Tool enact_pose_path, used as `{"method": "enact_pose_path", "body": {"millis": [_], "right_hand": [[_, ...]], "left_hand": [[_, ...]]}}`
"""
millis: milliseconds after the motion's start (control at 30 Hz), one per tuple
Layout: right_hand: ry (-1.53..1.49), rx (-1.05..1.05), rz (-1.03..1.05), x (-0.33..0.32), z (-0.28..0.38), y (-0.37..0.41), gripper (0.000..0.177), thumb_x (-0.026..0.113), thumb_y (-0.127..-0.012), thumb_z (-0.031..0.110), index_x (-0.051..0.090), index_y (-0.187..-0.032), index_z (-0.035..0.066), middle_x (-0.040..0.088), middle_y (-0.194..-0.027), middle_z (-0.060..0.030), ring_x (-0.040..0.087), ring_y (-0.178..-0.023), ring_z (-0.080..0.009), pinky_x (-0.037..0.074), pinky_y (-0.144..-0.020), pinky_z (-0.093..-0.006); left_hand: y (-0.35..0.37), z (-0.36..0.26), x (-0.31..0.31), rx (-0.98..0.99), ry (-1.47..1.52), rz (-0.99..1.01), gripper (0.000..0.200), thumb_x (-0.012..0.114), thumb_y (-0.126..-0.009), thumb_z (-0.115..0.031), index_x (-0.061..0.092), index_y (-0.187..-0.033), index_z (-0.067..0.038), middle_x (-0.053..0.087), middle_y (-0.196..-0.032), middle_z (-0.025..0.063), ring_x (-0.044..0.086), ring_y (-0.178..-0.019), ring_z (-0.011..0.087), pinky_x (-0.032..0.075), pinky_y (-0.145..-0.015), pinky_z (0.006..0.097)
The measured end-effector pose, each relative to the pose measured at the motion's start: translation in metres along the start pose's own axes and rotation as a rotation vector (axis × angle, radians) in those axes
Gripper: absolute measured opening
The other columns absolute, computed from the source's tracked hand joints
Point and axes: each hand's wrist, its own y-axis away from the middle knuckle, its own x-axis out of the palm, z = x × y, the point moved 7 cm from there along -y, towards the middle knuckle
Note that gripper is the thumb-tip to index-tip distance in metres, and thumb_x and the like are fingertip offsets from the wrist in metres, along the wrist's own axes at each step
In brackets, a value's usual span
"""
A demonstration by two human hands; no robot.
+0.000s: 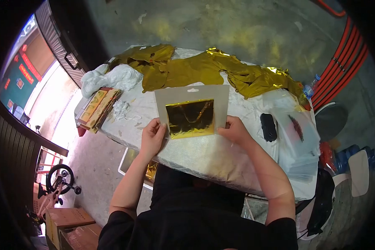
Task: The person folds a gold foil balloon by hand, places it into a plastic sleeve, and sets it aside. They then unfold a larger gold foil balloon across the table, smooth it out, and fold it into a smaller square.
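Held up in front of me is a flat, greyish plastic bag (191, 92) with a hang hole at its top edge. Inside it, or against its face, shows a folded piece of shiny gold foil (190, 118). My left hand (153, 135) pinches the bag's lower left edge between thumb and fingers. At the lower right edge, my right hand (234, 130) is closed on the same bag. Beyond the bag, crumpled gold foil sheets (196, 71) stretch along the far side of the covered table (196, 160).
On the right lie a stack of clear plastic bags (298, 154) and a black object (268, 127). White bundled plastic (112, 79) and a cardboard piece (99, 109) sit at left. A bottle (310, 87) stands at the far right edge. Boxes (71, 218) rest on the floor.
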Motion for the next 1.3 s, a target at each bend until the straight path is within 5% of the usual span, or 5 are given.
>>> {"method": "enact_pose_path", "body": {"millis": [433, 733, 967, 1133, 1300], "right_hand": [[-0.273, 0.086, 0.118, 0.015, 0.012, 0.013, 0.021, 0.069, -0.076, 0.012, 0.066, -0.096, 0.004, 0.063, -0.076, -0.0002, 0.054, -0.063, -0.0075, 0.043, -0.057, -0.0219], [-0.117, 0.191, 0.233, 0.041, 0.026, 0.026, 0.009, 0.063, -0.084, 0.004, 0.061, -0.092, 0.001, 0.063, -0.076, -0.0023, 0.059, -0.069, -0.01, 0.048, -0.06, -0.0229], [-0.231, 0.164, 0.153, 0.036, 0.006, 0.015, 0.008, 0.058, -0.088, 0.008, 0.06, -0.093, 0.002, 0.063, -0.075, -0.004, 0.057, -0.063, -0.0079, 0.045, -0.055, -0.0201], [-0.266, 0.166, 0.113, 0.036, 0.004, 0.011, 0.01, 0.056, -0.09, 0.009, 0.06, -0.093, 0.001, 0.063, -0.073, -0.0044, 0.056, -0.059, -0.0074, 0.042, -0.05, -0.019], [-0.257, 0.152, 0.094, 0.034, 0.002, 0.01, 0.009, 0.055, -0.09, 0.009, 0.059, -0.092, 0.002, 0.062, -0.073, -0.0046, 0.054, -0.057, -0.0082, 0.042, -0.049, -0.0193]], "left_hand": [[0.037, -0.001, 0.038, -0.133, 0.808, 0.161, 0.037, 0.055, -0.089, -0.005, 0.043, -0.124, -0.001, 0.057, -0.111, 0.0107, 0.057, -0.107, 0.0247, 0.045, -0.098, 0.0437], [0.065, 0.008, -0.076, -0.21, 1.028, -0.343, 0.018, 0.057, -0.091, -0.018, 0.061, -0.103, -0.005, 0.066, -0.094, 0.0035, 0.062, -0.091, 0.0131, 0.051, -0.081, 0.0265], [0.178, 0.147, -0.25, -0.263, 0.83, -0.598, 0.024, 0.051, -0.093, -0.025, 0.061, -0.103, -0.006, 0.066, -0.099, 0.0037, 0.061, -0.093, 0.0172, 0.047, -0.087, 0.035], [0.275, 0.257, -0.26, -0.508, 0.726, -0.814, 0.037, 0.045, -0.094, -0.031, 0.051, -0.12, -0.006, 0.055, -0.123, 0.0106, 0.056, -0.106, 0.0262, 0.045, -0.091, 0.0432], [0.308, 0.346, -0.243, -0.825, 0.651, -1.012, 0.035, 0.054, -0.091, -0.034, 0.05, -0.116, -0.01, 0.06, -0.102, 0.0064, 0.059, -0.09, 0.0243, 0.051, -0.076, 0.044]]}}
